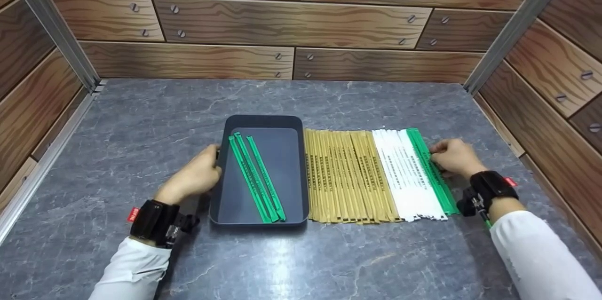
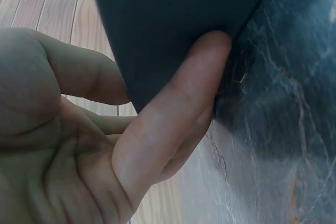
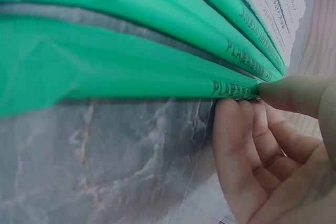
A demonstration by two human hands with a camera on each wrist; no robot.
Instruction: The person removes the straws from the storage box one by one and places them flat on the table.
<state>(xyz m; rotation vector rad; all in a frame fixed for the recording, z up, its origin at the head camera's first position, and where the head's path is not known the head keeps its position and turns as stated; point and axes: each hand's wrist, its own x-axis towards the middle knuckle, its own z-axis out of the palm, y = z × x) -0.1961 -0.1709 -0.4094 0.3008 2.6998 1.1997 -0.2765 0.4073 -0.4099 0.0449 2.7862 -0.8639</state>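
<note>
A dark grey rectangular tray (image 1: 289, 163) stands mid-table, with three green paper-wrapped straws (image 1: 256, 177) lying slantwise inside. On its left side my left hand (image 1: 195, 173) holds the edge; in the left wrist view one finger lies flat along the tray wall (image 2: 163, 19) and others curl round the edge. To the right, my right hand (image 1: 455, 158) pinches the outermost green straw (image 3: 157, 81) between thumb and fingers near its middle. That straw still lies beside the other green straws (image 1: 423, 159) at the right end of a row.
Between tray and green straws lie many brown-wrapped straws (image 1: 348, 173) and then white-wrapped straws (image 1: 407, 173), side by side on the grey marbled table (image 1: 357, 262). Wood-patterned walls (image 1: 291, 22) with metal corner posts enclose the back and sides.
</note>
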